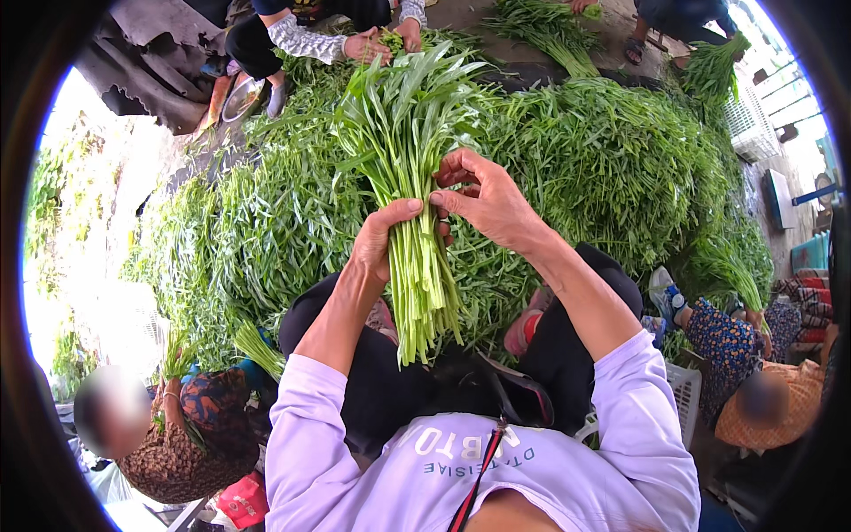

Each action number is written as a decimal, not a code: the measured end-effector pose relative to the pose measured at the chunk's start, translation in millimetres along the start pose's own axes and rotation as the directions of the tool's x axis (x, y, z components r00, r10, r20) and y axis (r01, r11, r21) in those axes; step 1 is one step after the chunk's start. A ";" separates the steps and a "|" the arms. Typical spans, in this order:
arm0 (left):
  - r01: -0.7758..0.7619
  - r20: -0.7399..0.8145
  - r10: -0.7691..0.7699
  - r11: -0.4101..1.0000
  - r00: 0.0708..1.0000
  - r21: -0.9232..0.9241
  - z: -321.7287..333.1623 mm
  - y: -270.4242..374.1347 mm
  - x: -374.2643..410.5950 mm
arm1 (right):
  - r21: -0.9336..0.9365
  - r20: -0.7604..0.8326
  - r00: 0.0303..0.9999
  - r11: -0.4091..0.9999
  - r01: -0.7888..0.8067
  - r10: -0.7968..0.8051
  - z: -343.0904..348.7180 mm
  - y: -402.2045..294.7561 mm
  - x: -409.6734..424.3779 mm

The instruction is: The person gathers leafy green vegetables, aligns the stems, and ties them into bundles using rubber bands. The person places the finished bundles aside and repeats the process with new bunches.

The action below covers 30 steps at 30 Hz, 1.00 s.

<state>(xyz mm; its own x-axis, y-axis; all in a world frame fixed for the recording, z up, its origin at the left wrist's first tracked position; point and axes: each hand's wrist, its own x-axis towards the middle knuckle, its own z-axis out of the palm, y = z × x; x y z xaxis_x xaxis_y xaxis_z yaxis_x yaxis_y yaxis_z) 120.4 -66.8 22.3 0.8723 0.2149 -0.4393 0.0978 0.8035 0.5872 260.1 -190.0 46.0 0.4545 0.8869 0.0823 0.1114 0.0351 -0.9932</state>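
My left hand is wrapped around a bundle of leafy greens, likely water spinach, about the middle of its stems. The leaves fan out away from me, and the uneven cut ends point back toward my lap. My right hand is at the right side of the bundle, with thumb and fingers curled against the outer stems just below the leaves. Whether a stem is pinched there is hidden. Under both hands spreads a large heap of loose greens.
Opposite me, a person's hands handle greens. Another person at right holds a bunch; someone sits at lower left by cut stems. A white plastic crate stands at upper right, another crate by my right side. A metal bowl lies upper left.
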 end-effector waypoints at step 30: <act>-0.105 0.082 0.125 0.971 0.989 -0.214 -3.0 5.7 20.4 | -0.625 0.218 0.758 0.509 0.592 -0.614 4.0 -5.8 -17.3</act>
<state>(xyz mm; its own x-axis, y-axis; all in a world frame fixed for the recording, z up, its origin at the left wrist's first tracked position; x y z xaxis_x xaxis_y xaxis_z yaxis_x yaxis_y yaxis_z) 137.3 -56.2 14.7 0.9139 0.2675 -0.3053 -0.0993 0.8766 0.4709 248.0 -203.7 50.0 0.0836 0.7513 0.6546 0.8783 0.2547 -0.4045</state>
